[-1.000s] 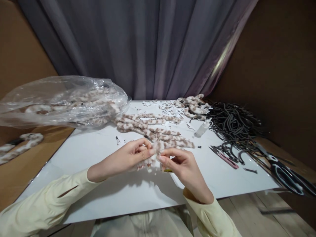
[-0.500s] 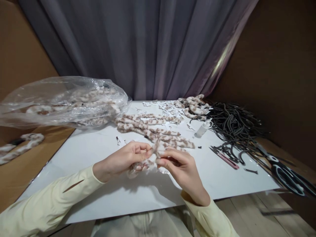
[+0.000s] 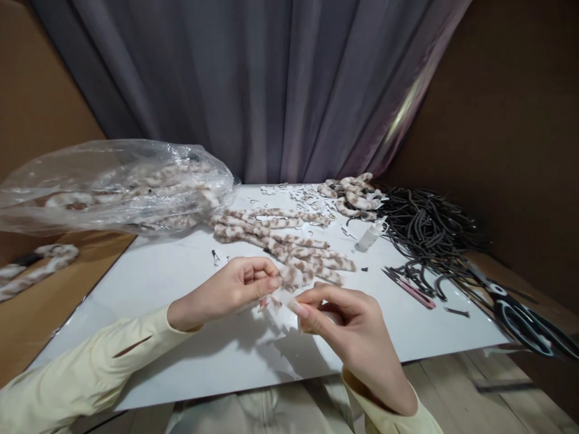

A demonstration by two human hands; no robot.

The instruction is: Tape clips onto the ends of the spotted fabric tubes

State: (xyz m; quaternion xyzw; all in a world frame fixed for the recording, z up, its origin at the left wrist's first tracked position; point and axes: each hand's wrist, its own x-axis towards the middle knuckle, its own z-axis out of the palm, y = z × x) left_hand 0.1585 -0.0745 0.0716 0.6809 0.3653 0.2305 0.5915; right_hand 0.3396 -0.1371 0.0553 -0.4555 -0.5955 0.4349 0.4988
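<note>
My left hand [image 3: 237, 288] is closed in a pinch on a small piece of fluffy brown-and-white fabric [image 3: 272, 302], which shows below its fingertips. Just to its right, my right hand [image 3: 346, 319] is closed too, thumb against forefinger. Something whitish and blurred lies between the two sets of fingertips; I cannot make out its kind. A pale bit also shows inside the right hand's curled fingers. Right behind the hands, several fluffy spotted tubes [image 3: 294, 244] lie in a loose bundle on the white table [image 3: 194, 367].
A clear plastic bag [image 3: 117, 157] of spotted pieces lies left. Spotted loops [image 3: 357, 193], small metal bits [image 3: 307, 196] and a small bottle [image 3: 371, 235] are farther back. Black cords [image 3: 434, 223], a pink-handled tool [image 3: 414, 290] and large scissors [image 3: 520, 319] lie right.
My hands have moved apart a little, the right one going right and toward me. The fluffy piece bunched between them now shows mostly under the left fingers.
</note>
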